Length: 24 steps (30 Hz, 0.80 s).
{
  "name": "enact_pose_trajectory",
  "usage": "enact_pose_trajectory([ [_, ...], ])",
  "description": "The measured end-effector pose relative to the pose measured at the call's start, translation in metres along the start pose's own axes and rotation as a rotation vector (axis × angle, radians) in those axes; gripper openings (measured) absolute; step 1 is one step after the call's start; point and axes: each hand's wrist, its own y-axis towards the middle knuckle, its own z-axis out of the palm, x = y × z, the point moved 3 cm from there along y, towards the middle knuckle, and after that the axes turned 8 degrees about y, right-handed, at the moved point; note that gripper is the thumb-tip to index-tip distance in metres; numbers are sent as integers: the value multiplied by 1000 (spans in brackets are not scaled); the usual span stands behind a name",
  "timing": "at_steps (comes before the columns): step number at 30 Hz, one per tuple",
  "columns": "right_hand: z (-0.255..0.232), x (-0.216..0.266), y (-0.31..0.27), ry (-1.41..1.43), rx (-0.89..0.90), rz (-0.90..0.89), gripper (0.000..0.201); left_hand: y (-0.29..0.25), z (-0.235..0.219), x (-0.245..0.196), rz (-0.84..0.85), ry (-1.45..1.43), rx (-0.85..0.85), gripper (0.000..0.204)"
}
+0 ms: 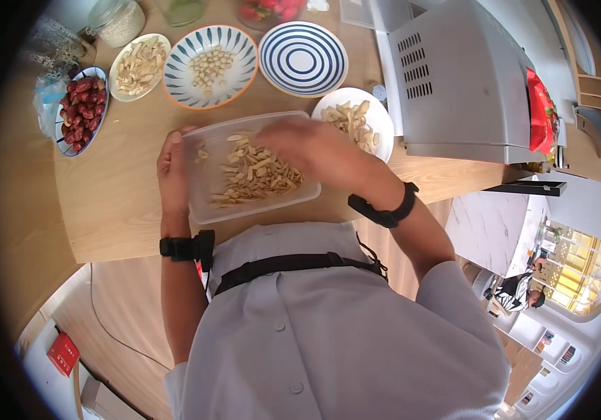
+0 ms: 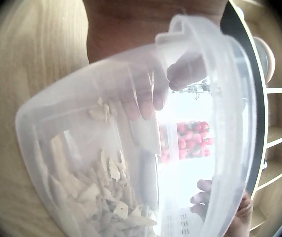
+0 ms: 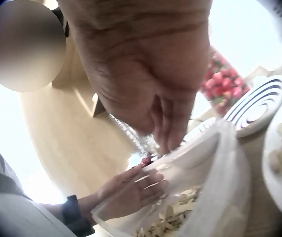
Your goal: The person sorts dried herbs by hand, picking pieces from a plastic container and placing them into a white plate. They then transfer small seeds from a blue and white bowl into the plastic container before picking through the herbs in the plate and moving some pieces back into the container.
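A clear plastic container (image 1: 206,189) is tilted on the table, with pale dried slices (image 1: 262,175) heaped inside. My left hand (image 1: 173,168) grips its left side, the thumb up at the rim and the fingers along the outer wall; those fingers (image 2: 143,101) show through the plastic in the left wrist view. Over the container's far right part hovers my right hand (image 1: 314,150), blurred in the head view. Its fingers (image 3: 168,123) point down, loosely bent, above the rim in the right wrist view. Nothing shows between them.
Behind the container stand a dish of red dates (image 1: 83,112), plates of pale slices (image 1: 141,66) and round pale pieces (image 1: 209,70), and a blue-ringed plate (image 1: 303,59). A white plate (image 1: 387,133) of slices sits at right, beside a grey appliance (image 1: 461,84).
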Motion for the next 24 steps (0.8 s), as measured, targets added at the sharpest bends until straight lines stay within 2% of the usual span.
enact_pose_trajectory([
  [3,34,1,19,-219,217,-133,51,-1,2,-5,-1,2,6,40],
  [6,47,-10,30,-328,269,-178,58,-3,5,-10,8,13,-9,40],
  [9,52,-23,32,-320,356,-203,55,-1,3,-8,24,51,-2,41],
  [12,56,-33,32,-353,416,-150,43,-3,4,-13,7,57,-1,42],
  [18,54,-38,28,-321,411,-22,22,-3,6,-12,9,44,-21,42],
  [24,54,-49,27,-230,310,-54,15,0,2,-5,37,60,4,42],
])
